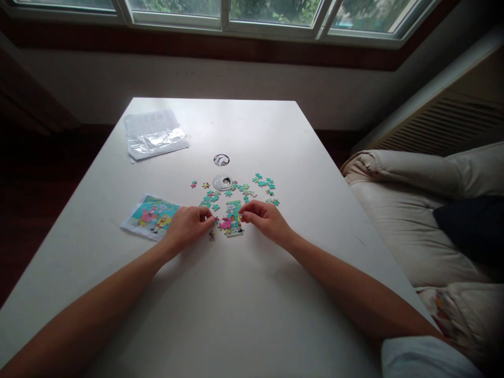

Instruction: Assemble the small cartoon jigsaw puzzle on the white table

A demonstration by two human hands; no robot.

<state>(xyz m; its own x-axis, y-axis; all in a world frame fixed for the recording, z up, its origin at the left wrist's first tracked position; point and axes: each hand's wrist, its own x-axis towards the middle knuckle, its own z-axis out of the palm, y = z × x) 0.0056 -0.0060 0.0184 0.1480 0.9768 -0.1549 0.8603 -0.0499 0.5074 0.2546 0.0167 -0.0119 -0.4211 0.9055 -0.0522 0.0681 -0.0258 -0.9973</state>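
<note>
A partly joined jigsaw puzzle (233, 219) lies flat on the white table between my hands, with a pale cartoon figure and a pink part on it. My left hand (192, 221) is closed in a pinch to the left of it, a small pinkish puzzle piece (216, 220) at the fingertips. At the puzzle's right edge, my right hand (263, 216) pinches what looks like a yellowish puzzle piece, mostly hidden by the fingers. One loose piece (211, 235) rests just below my left fingertips. Several mostly teal loose pieces (212, 197) are scattered beyond the joined part.
Beside my left hand lies a picture sheet (151, 215) with cartoon figures. Two round metallic discs (221, 159) lie beyond the pieces. A clear plastic bag with papers (155, 134) is at the table's far left. A padded sofa (413, 210) stands to the right, windows ahead.
</note>
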